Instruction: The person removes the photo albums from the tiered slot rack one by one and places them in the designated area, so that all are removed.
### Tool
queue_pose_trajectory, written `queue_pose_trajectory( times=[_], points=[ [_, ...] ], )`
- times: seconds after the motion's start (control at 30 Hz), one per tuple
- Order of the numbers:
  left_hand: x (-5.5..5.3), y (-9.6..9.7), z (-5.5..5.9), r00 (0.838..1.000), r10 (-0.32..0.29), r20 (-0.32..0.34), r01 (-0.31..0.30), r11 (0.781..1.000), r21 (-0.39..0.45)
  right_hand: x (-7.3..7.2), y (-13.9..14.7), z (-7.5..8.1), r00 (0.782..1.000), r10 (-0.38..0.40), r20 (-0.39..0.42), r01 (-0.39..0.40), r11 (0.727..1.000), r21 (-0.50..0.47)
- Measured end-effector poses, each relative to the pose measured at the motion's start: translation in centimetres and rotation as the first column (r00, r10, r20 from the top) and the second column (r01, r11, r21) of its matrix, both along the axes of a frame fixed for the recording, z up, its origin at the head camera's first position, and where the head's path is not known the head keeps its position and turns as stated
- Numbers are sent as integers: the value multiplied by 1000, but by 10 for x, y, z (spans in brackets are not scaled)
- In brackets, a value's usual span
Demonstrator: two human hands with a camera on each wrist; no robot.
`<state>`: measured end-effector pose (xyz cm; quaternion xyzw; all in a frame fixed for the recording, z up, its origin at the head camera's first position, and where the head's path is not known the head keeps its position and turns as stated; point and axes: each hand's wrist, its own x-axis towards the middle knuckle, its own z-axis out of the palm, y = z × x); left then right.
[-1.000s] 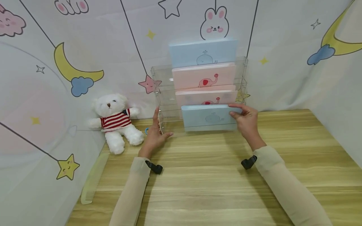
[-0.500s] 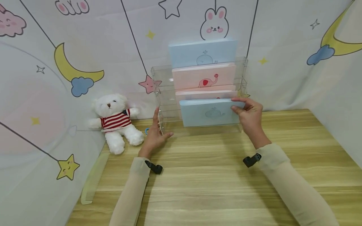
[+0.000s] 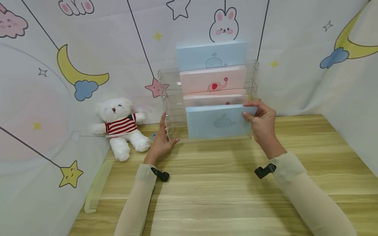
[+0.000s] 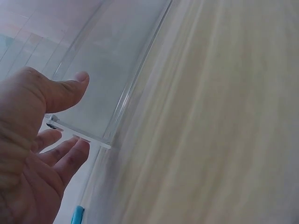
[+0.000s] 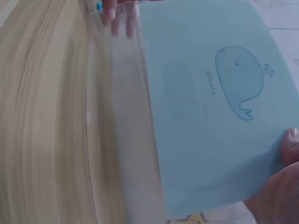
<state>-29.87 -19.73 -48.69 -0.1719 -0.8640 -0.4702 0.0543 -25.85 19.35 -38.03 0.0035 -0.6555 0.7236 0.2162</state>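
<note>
A light blue notebook (image 3: 206,123) with a whale drawing is pinched at its upper right corner by my right hand (image 3: 264,123). In the right wrist view the thumb lies across its front, and the word "Whale" shows beside the drawing. The notebook stands nearly upright before the lowest tier of a clear tiered rack (image 3: 177,116), overlapping it. My left hand (image 3: 160,141) is at the rack's left side, thumb spread forward. The left wrist view shows its fingertips against the edge of the side panel (image 4: 79,135).
Higher in the rack stand a pink elephant notebook (image 3: 198,82), another pink one (image 3: 200,100) partly hidden, and a blue whale notebook (image 3: 192,57) on top. A white teddy bear (image 3: 122,127) sits left on the wooden table (image 3: 206,196), near a pale comb (image 3: 98,186).
My right hand has lifted the blue notebook from the rack's front tier and brought it slightly right and towards me. My left hand has stayed at the rack's side.
</note>
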Motion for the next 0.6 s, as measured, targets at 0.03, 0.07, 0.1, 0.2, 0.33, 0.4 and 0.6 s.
queue_pose_trajectory(
  times=[0.03,0.07,0.1,0.2,0.33,0.4,0.6],
  points=[
    [0,0,0,1000,-1,0,1,1000,-2,1,0,0,1000,7,30,-6,1000,-18],
    [0,1,0,1000,0,2,0,1000,-2,3,-1,0,998,10,59,-8,999,-33],
    [0,1,-1,1000,-3,2,3,1000,-2,4,-2,0,996,10,83,-7,999,-41],
    [0,1,-1,1000,1,2,-1,1000,3,9,-3,0,988,18,155,-10,999,-48],
    [0,-1,-3,1000,17,2,-17,1000,0,12,-2,-3,965,84,250,-66,995,-80],
    [-1,-1,-4,1000,20,1,-20,1000,-7,13,-1,-7,950,123,286,-95,989,-112],
    [-3,-1,-6,1000,16,-7,-16,1000,-9,17,-2,-19,900,164,404,-121,984,-130]
  ],
)
